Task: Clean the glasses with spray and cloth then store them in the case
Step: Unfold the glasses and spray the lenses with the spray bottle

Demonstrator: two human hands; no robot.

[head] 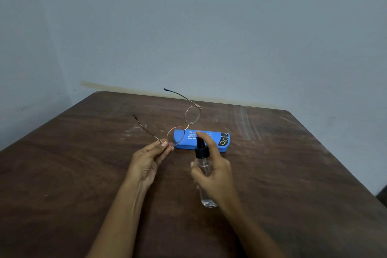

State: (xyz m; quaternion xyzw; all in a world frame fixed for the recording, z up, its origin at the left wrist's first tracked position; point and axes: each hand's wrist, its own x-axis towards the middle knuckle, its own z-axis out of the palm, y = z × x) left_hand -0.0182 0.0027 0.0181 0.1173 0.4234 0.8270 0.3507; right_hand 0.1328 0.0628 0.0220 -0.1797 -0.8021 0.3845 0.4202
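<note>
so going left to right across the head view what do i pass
left hand → glasses it pinches → spray bottle → right hand gripping it; the blue case spans behind several, so left out

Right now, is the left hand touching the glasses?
Touching. The head view shows the left hand pinching the glasses by the near lens rim, beside the temple hinge.

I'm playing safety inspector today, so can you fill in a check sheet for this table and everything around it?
Surface: brown wooden table, whitish scuffs.
Job's things: glasses held up, arms unfolded; clear spray bottle aimed toward them; blue case shut, on table; cloth not seen.
Clutter: nothing seen.
Hands: left hand pinches glasses frame; right hand grips bottle, forefinger on pump.
Cables: nothing seen.
Surroundings: plain bluish wall.
</note>
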